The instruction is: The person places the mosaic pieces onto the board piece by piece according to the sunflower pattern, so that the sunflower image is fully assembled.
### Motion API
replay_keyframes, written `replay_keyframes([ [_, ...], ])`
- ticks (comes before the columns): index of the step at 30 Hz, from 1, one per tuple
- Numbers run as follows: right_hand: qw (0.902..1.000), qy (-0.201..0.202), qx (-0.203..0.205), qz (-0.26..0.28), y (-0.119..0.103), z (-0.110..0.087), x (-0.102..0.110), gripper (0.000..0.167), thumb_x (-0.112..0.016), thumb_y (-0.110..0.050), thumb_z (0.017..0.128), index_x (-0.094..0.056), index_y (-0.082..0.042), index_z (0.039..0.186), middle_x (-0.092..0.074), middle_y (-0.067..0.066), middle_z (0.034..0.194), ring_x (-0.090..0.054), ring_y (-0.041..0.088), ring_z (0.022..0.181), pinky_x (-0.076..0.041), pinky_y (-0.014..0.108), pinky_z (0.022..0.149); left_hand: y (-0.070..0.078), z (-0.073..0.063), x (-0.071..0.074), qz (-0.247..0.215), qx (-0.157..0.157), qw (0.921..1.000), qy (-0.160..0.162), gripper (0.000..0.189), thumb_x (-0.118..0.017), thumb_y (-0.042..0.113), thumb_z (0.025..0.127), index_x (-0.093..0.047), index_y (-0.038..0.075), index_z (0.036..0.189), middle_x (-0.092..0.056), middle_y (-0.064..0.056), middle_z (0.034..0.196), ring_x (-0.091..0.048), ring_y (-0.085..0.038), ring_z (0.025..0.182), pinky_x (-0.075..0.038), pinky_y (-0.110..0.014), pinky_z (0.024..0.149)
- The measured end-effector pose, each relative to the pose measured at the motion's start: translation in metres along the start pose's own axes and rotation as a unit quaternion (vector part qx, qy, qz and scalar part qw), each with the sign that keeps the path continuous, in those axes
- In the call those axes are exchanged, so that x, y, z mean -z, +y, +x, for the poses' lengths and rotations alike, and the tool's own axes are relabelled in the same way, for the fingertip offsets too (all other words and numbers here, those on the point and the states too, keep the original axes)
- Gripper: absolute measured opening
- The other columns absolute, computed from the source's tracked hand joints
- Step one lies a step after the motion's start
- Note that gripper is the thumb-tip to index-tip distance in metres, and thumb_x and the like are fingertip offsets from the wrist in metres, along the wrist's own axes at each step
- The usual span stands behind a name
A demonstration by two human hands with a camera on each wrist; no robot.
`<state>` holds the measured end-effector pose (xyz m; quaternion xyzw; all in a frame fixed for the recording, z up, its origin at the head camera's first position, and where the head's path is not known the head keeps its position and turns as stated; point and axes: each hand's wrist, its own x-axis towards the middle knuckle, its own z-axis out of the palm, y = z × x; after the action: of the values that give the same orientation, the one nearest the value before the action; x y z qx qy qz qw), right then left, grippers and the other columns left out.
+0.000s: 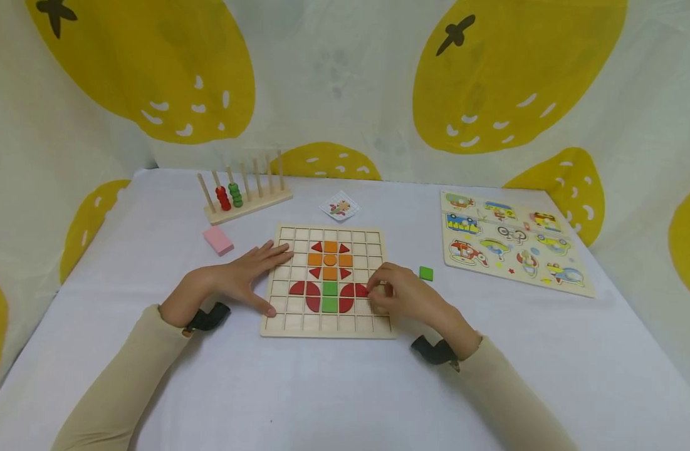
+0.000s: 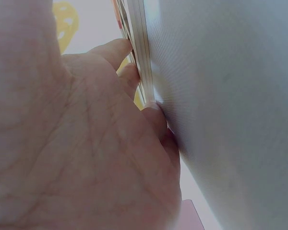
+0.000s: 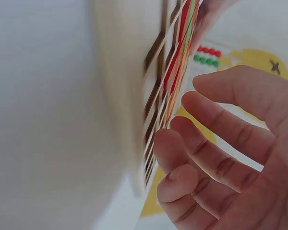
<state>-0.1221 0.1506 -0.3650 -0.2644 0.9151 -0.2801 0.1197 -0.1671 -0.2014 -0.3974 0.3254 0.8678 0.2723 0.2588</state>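
A square wooden grid board (image 1: 291,324) lies on the white table, with orange, red and green flat tiles set in its cells. My left hand (image 1: 240,275) rests at the board's left edge, fingers and thumb spread; in the left wrist view the fingertips touch the board's side. My right hand (image 1: 412,297) is over the board's right side, its loosely bent fingertips beside a red tile (image 1: 361,290) partly hidden by them. In the right wrist view no piece shows between the right hand's (image 3: 245,148) fingers. A loose green square tile (image 1: 426,273) lies right of the board.
Behind the board lies a small pattern card (image 1: 339,206). A wooden peg rack (image 1: 254,203) with red and green beads stands at back left, a pink block (image 1: 217,240) in front of it. At the right lies a vehicle puzzle board (image 1: 514,266).
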Motion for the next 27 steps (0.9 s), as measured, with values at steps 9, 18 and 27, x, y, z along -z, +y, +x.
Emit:
replay_keyframes([
  [9,0.9969,0.053,-0.037,-0.044,0.031,-0.014,0.013,0.007,-0.067,-0.008,0.087,-0.069,-0.005,0.093,-0.062,0.007,0.100,-0.055,0.020,0.081,-0.048,0.031,0.070,0.001,0.001,0.000,-0.003,-0.004,1.0000,0.003,0.115,-0.083,0.046,0.073,-0.014,0.009,0.157,-0.002,-0.013,0.164,0.011,-0.039,0.148,0.004,-0.059,0.117],
  [18,0.9895,0.088,-0.086,-0.076,0.052,-0.022,0.022,0.011,-0.068,-0.007,0.087,-0.070,-0.002,0.096,-0.058,0.017,0.107,-0.050,0.034,0.104,-0.044,0.049,0.092,0.002,0.000,0.000,-0.003,0.007,1.0000,-0.001,0.115,-0.083,0.048,0.072,-0.014,0.013,0.158,-0.002,-0.010,0.164,0.011,-0.037,0.149,0.003,-0.059,0.117],
  [27,0.9900,0.065,-0.116,-0.048,0.064,-0.025,0.029,0.028,-0.070,-0.006,0.086,-0.063,0.005,0.111,-0.055,0.021,0.109,-0.052,0.027,0.086,-0.048,0.038,0.077,0.001,0.001,0.000,0.006,0.016,0.9998,0.001,0.116,-0.083,0.050,0.072,-0.013,0.016,0.158,-0.001,-0.008,0.165,0.010,-0.037,0.149,0.003,-0.059,0.117],
])
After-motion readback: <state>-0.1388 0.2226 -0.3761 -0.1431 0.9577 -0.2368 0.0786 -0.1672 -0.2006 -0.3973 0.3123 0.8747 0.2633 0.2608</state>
